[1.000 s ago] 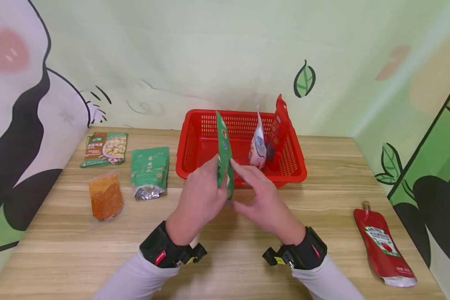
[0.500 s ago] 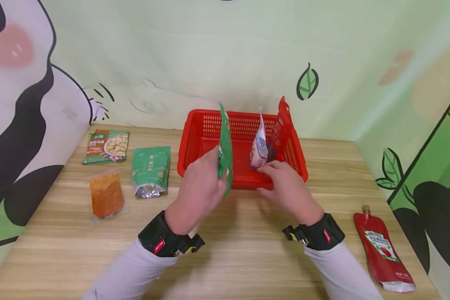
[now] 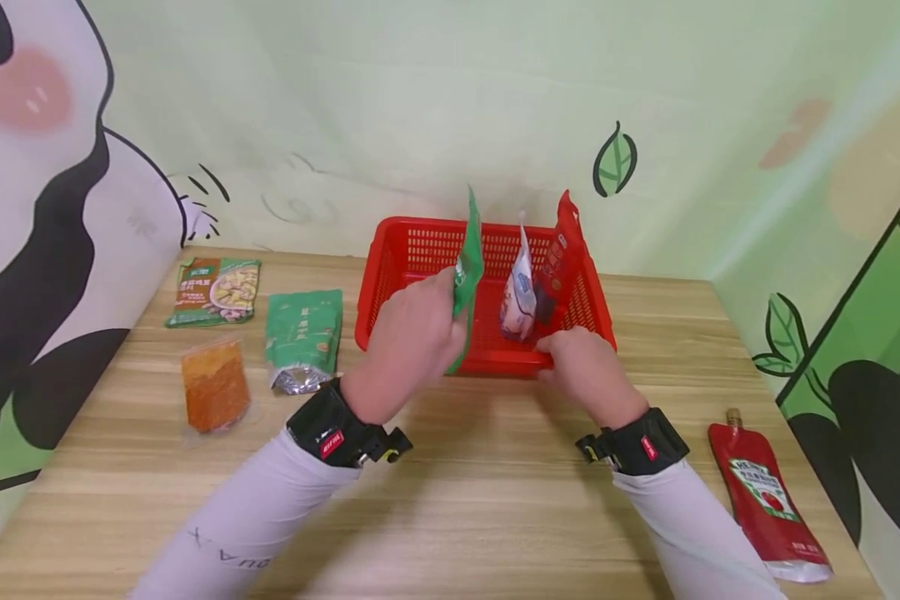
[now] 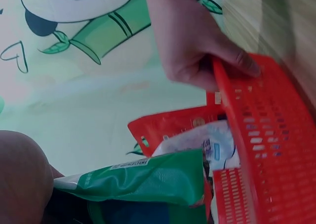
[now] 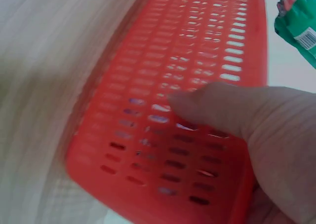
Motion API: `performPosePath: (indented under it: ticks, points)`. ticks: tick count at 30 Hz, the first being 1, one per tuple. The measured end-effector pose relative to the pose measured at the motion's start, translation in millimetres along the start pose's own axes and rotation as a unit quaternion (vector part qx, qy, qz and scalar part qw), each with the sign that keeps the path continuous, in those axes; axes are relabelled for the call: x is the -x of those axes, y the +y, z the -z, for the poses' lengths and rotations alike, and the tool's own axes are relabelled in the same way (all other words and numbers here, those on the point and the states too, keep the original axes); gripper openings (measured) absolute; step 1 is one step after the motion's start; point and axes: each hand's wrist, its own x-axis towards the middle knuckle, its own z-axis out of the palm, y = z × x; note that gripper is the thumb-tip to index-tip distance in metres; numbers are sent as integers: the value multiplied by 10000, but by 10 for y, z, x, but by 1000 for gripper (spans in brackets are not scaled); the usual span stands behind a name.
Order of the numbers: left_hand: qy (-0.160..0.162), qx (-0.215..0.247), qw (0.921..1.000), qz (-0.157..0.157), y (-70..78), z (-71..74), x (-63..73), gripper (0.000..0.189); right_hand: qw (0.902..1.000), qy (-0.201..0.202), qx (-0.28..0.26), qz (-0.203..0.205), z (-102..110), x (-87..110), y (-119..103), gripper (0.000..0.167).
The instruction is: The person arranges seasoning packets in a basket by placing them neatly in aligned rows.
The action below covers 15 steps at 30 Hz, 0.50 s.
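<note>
In the head view my left hand grips a green pouch held upright over the front of a red plastic basket. The left wrist view shows that green pouch close up, beside the basket wall. My right hand grips the basket's front rim near its right corner; in the right wrist view the thumb presses the outer wall with the rim under the hand. Inside the basket's right part, a white pouch and a red pouch stand side by side.
Left on the table lie a green-and-brown sachet, a green pouch with silver base and a clear bag of orange contents. A red Heinz ketchup pouch lies at the right. A printed backdrop rises behind the basket.
My right hand has left the green pouch and moved right onto the basket's front rim. My left hand has carried the pouch slightly right and farther over the basket.
</note>
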Motion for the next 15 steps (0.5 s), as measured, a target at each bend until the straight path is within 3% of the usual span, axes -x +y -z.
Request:
performPosePath:
  ticks: [6, 15]
  points:
    - [-307, -39, 9994, 150, -24, -39, -344, 16, 9997, 53, 241, 57, -26, -16, 80, 26]
    - [-1235, -351, 9863, 1040, -94, -353, -921, 20, 9994, -10, 275, 224, -29, -72, 86, 10]
